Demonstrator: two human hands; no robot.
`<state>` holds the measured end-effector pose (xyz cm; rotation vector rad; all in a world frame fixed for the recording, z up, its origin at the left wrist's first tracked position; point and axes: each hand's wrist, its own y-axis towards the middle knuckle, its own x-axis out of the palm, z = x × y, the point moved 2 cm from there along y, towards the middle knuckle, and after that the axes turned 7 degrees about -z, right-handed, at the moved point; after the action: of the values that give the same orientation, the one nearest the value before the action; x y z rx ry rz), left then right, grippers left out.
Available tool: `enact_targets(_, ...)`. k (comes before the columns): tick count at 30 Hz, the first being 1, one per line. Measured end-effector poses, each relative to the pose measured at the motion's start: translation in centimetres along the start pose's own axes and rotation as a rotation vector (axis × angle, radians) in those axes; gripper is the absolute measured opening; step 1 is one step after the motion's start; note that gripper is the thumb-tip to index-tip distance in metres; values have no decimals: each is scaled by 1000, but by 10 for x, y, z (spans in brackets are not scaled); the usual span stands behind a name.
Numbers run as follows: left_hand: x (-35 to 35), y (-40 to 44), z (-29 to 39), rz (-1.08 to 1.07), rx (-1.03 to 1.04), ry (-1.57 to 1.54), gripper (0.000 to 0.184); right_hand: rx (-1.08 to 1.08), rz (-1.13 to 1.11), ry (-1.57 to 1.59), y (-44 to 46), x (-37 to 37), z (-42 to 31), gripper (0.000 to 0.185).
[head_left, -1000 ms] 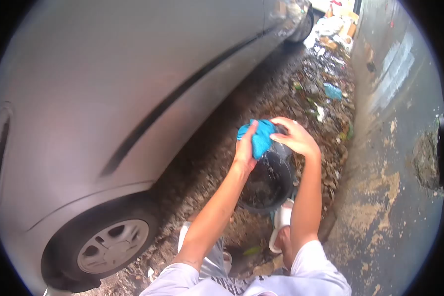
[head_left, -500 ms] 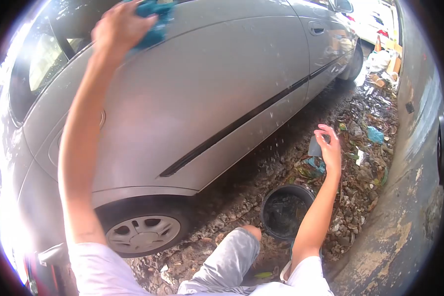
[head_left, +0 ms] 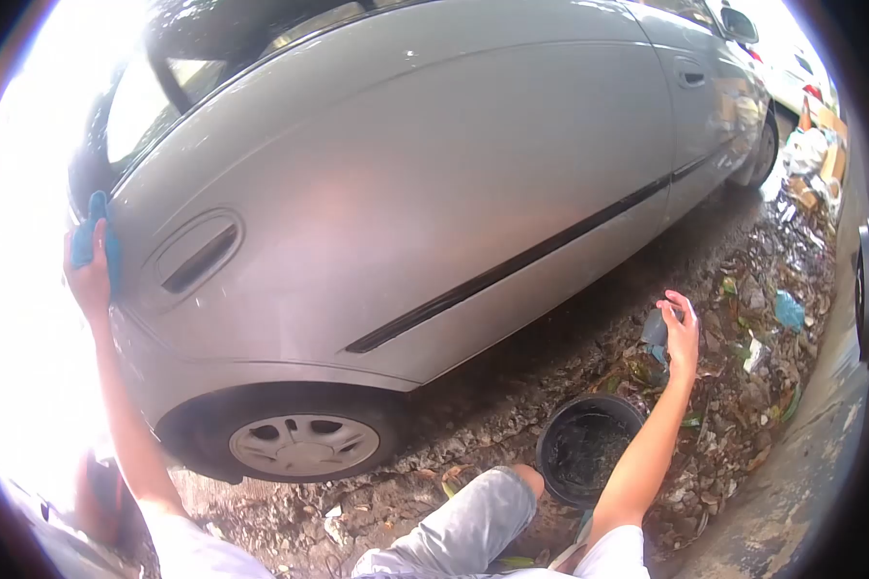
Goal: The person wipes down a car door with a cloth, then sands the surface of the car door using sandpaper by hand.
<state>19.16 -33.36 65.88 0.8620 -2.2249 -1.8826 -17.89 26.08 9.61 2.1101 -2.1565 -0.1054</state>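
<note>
At the far left, my left hand (head_left: 89,275) is closed on a teal cloth (head_left: 114,256) and presses it to the rear corner of the silver car (head_left: 434,193), beside a recessed oval panel (head_left: 198,251). On the right, above the littered ground, my right hand (head_left: 684,333) grips a small grey cup (head_left: 655,328); its contents cannot be seen. Below that hand stands a black bucket (head_left: 550,458) with what looks like water inside, partly hidden by my right forearm. The car's rear wheel (head_left: 304,444) is between my arms.
Wet ground with stones, leaves and litter (head_left: 734,386) runs along the car. A weathered wall (head_left: 792,492) bounds the right side. Cardboard and white bags (head_left: 806,154) are piled at the far right, near another vehicle. My bent knee (head_left: 526,478) is beside the bucket.
My left hand has moved with the cloth from the upper side of the car down and left to its rear corner. The view has shifted left. Falling water drops near the cup are gone.
</note>
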Motion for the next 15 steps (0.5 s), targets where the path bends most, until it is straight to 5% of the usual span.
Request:
enact_targets(7, 127, 78, 265, -160, 188, -179, 50, 53, -28, 361, 14, 36, 28, 36)
enact_targets(9, 193, 130, 332, -59, 465, 127, 41, 1, -36, 376, 23, 41, 20, 37)
enact_targets(11, 206, 154, 437, -407, 298, 0, 27, -32, -25, 329, 32, 33, 13, 40)
enact_targets(13, 207, 142, 531, -399, 179, -233, 37, -19, -23, 397, 32, 21, 4, 45)
enact_targets(15, 251, 140, 592, -281, 364, -336, 25, -17, -2, 417, 39, 7, 20, 56)
